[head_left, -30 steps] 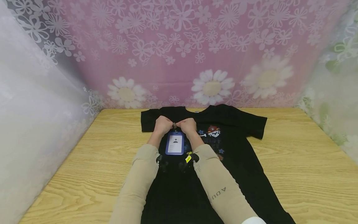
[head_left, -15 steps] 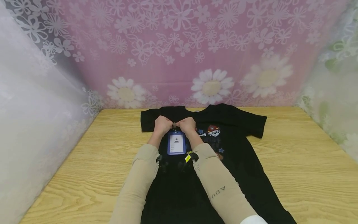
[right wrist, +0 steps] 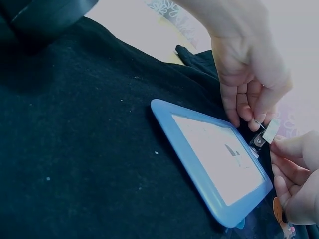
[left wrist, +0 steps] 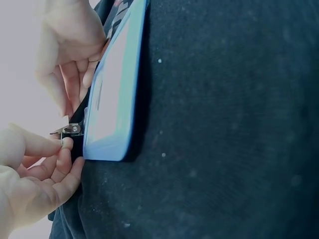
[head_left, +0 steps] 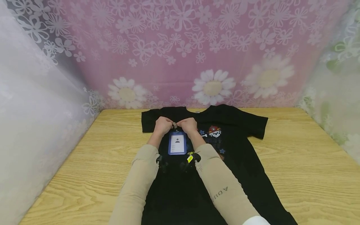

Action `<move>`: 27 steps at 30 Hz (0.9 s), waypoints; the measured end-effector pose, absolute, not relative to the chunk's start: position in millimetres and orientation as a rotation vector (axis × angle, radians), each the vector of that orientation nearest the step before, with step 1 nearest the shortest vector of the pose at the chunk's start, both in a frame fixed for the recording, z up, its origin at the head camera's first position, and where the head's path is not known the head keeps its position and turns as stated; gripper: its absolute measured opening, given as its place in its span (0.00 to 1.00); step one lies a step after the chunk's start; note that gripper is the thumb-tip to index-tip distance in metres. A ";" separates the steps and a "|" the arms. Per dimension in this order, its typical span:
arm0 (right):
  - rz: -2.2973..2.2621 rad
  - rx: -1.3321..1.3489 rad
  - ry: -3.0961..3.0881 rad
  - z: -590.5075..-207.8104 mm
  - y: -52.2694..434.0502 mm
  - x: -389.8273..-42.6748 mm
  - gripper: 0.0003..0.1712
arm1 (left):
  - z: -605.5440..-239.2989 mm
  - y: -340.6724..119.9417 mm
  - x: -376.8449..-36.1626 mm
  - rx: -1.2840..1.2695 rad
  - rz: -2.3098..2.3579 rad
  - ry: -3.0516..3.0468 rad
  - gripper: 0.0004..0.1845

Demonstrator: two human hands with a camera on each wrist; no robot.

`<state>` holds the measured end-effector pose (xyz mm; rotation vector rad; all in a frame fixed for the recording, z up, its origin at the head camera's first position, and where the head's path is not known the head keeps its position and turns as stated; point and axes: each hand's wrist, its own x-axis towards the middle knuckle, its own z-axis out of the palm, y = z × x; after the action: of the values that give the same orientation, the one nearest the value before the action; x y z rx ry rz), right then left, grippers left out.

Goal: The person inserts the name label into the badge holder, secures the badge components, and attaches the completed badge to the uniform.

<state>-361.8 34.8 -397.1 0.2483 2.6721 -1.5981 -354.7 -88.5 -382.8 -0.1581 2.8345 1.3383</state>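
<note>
A blue-framed ID badge holder (head_left: 177, 143) with a white card lies on the chest of a black T-shirt (head_left: 180, 187). At its top end is a small metal badge clip (head_left: 175, 125) with a flat plate and a thin pin. My left hand (head_left: 163, 125) pinches the thin pin (left wrist: 62, 138) between thumb and forefinger, best seen in the left wrist view. From the other side, my right hand (head_left: 189, 125) pinches the clip's flat plate (right wrist: 271, 130) in its fingertips. Whether the pin passes through the cloth cannot be made out.
The T-shirt is spread on a wood-grain table (head_left: 303, 162), its collar toward the back. A cartoon dog print (head_left: 215, 132) shows right of my hands. A pink floral curtain (head_left: 174, 56) hangs behind the table, with pale curtains at both sides.
The badge holder, tilted one second ago, has swung slightly right and now hangs straighter below the clip. My left hand has shifted slightly left, showing more of the clip; the right hand barely moves.
</note>
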 end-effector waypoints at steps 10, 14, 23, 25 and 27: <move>-1.581 0.146 2.703 -394.8 37.7 -360.5 0.10 | -381.6 -90.4 -356.1 -0.062 1.172 2.899 0.14; -1.600 0.119 2.714 -395.0 47.0 -361.4 0.13 | -377.9 -91.9 -354.4 -0.042 1.098 2.936 0.15; -1.502 -0.116 2.824 -385.6 87.5 -364.3 0.19 | -370.4 -102.0 -350.3 -0.017 0.994 3.036 0.17; -1.437 -0.198 2.859 -383.5 97.1 -365.5 0.20 | -368.2 -104.1 -348.4 -0.009 0.958 3.052 0.18; -1.353 -0.306 2.899 -380.3 106.3 -366.0 0.21 | -365.5 -105.7 -346.2 0.004 0.924 3.064 0.18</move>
<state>-366.0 106.3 -380.3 -0.3059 2.8985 -1.3532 -346.2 -105.7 -365.5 0.0041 3.0642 0.9241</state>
